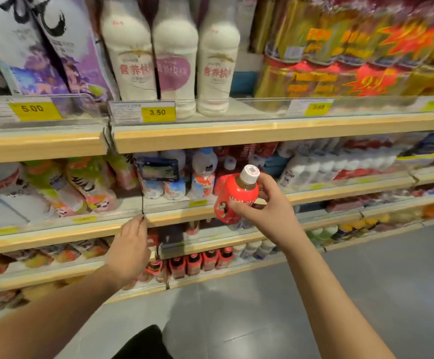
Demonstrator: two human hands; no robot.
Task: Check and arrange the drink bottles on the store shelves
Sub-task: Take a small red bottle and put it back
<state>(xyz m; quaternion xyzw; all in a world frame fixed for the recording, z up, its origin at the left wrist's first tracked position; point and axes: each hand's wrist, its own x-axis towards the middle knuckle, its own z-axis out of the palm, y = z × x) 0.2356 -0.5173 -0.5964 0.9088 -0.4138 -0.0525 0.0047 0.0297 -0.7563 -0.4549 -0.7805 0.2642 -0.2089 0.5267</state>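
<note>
My right hand (265,203) grips the red bottle (234,198) around its lower body, fingers wrapped in front and thumb behind. It hangs in the air just in front of the middle shelf rail (179,216), at about 2 o'clock from my left hand (130,244). The left hand is open and holds nothing, its straight fingertips touching that rail.

I judge this to be the checking step. I should turn the bottle slowly at the wrist so the label comes round to face me, and hold it low on the body so my fingers do not cover the print. Before placing it I should find its row. At 6 o'clock from it, one shelf down, stand red-labelled bottles (200,263) that may match, but they are too blurred to be sure.

The bottle is small and squat and tilts with its white cap (249,174) toward 1 o'clock. Brown liquid shows at the neck above a red sleeve with white lettering.
</note>
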